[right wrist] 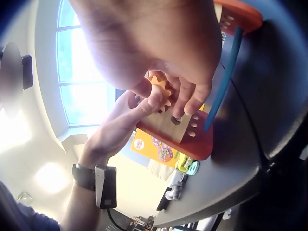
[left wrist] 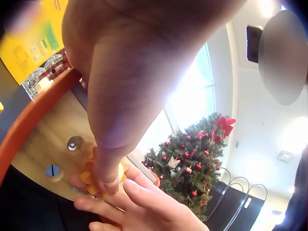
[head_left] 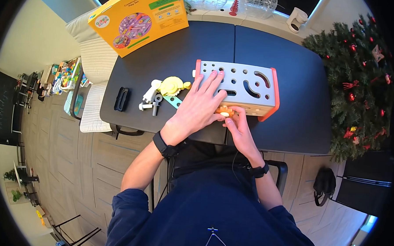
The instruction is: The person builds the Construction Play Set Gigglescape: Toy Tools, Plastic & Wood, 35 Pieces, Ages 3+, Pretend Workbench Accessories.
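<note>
Orange gear [head_left: 226, 109] at seven o'clock on the perforated toy box [head_left: 243, 79], against its near side. Right hand [head_left: 244, 136] pinches it; left hand [head_left: 197, 109], open over the top, thumbs it. Fitting seems underway, calling for alignment, then gentle inward pressure.

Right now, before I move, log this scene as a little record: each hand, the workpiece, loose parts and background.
Left hand: fingers spread on the toy bench's grey top, thumb on the orange gear
Right hand: pinches the same gear
Gear position: at the bench's near wooden side
Loose parts, left of bench: yellow pieces, teal strip, grey bolt
Far left: yellow carton
Right: decorated tree
</note>
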A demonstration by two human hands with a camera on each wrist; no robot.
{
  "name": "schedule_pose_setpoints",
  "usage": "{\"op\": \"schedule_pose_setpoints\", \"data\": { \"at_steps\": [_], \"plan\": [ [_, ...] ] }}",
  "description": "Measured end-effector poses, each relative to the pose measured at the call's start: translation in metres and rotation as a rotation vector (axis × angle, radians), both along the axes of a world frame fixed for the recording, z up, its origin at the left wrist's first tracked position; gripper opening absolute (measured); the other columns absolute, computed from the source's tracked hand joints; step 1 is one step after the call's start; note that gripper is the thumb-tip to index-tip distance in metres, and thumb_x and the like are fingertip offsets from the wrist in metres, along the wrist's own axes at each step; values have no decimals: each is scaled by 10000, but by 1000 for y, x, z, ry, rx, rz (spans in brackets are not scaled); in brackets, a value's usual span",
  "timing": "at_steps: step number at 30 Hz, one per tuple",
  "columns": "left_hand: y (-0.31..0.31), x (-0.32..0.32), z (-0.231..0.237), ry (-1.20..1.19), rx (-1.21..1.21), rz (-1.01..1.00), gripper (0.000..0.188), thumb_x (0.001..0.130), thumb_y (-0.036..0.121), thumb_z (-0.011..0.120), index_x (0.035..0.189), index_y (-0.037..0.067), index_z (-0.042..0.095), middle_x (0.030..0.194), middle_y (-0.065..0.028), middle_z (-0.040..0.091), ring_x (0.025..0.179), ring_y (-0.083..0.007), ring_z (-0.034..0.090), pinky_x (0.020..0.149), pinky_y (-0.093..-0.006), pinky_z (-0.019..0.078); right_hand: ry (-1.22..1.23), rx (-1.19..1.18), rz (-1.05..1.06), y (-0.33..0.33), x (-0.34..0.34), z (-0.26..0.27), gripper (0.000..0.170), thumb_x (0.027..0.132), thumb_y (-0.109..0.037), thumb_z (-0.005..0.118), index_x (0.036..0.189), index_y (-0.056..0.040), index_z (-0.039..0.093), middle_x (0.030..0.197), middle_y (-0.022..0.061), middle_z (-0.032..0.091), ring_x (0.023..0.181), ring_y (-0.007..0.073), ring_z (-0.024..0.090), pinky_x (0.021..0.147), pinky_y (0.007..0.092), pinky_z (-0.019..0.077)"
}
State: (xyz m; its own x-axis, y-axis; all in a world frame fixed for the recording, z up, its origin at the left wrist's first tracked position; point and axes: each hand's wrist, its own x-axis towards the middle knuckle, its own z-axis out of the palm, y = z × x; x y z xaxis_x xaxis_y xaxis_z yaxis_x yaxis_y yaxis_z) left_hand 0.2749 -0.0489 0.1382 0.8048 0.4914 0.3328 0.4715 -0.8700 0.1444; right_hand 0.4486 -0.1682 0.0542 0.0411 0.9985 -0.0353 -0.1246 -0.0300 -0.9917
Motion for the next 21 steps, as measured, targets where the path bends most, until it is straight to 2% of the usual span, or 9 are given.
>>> {"op": "schedule_pose_setpoints", "data": {
  "at_steps": [7,10,16,21],
  "plan": [
    [0,0,-2,-9,4,4,604,787,393,897,1182,59,585,1639,-270,408,1567,-427,346,1262,-572,301,-53,-14,-21,-3,-5,-11,427,1137,-76,483,1503,-88,264,1403,174,584,1273,191,587,1062,372,491],
    [1,1,-4,-11,-4,10,600,786,389,900,1181,63,588,1640,-268,409,1567,-427,346,1263,-572,298,15,-30,-43,-5,-7,-12,436,1137,-79,483,1502,-91,245,1421,185,579,1289,194,581,1074,377,485],
    [0,0,2,-37,-60,3,583,791,384,899,1176,67,595,1632,-264,417,1561,-425,353,1264,-568,291,44,-9,-24,-4,-3,-9,451,1128,-82,505,1522,-90,286,1470,179,553,1314,192,570,1082,387,486],
    [0,-1,2,-53,-59,0,570,797,380,898,1173,70,602,1628,-264,422,1557,-421,359,1263,-565,284,70,-11,-35,-4,1,-5,466,1102,-69,533,1542,-71,378,1493,146,543,1325,199,571,1095,384,482]
  ]
}}
